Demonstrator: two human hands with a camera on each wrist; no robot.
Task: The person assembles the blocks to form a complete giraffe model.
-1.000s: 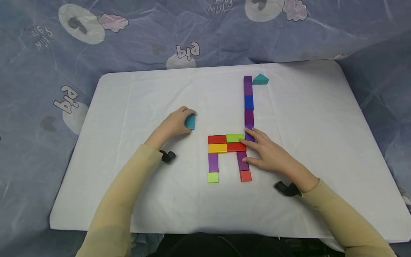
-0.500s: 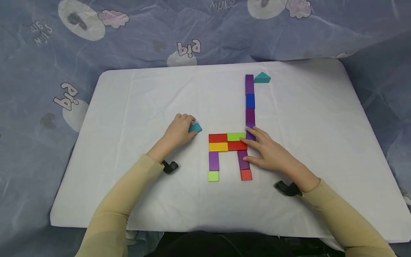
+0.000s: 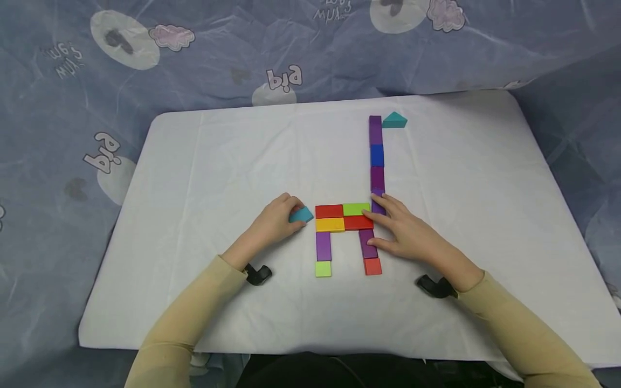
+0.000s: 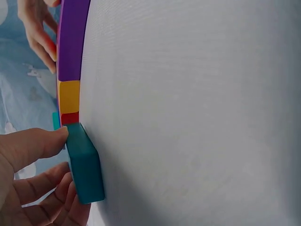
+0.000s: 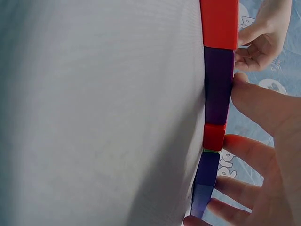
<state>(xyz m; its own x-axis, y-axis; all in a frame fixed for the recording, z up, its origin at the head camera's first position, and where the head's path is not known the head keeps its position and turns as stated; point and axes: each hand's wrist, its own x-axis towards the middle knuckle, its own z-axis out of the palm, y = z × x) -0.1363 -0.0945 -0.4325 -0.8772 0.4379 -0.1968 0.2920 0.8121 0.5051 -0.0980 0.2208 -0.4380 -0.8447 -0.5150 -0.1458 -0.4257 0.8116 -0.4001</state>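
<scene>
My left hand [image 3: 276, 221] pinches a teal block [image 3: 301, 214] between thumb and fingers, just left of the red block [image 3: 329, 211] at the upper left of a flat block figure. In the left wrist view the teal block [image 4: 85, 162] shows slanted sides, close to the red and yellow blocks. My right hand [image 3: 405, 231] rests spread over the figure's right side. Its fingertips touch the purple block [image 3: 378, 202] at the foot of the column, the green block [image 3: 356, 209] and the purple leg block [image 3: 367, 242]. A yellow block [image 3: 330, 224] lies under the left red one.
The column runs up through a blue block [image 3: 377, 155] to a purple block [image 3: 375, 129], with a teal triangle [image 3: 395, 120] beside its top. Legs end in a lime block [image 3: 323, 269] and a red block [image 3: 372, 266]. A white cloth [image 3: 233, 151] covers the table.
My left hand has moved right and toward me, bringing the teal block up beside the figure's left end and turning it. The right hand stays in place.
</scene>
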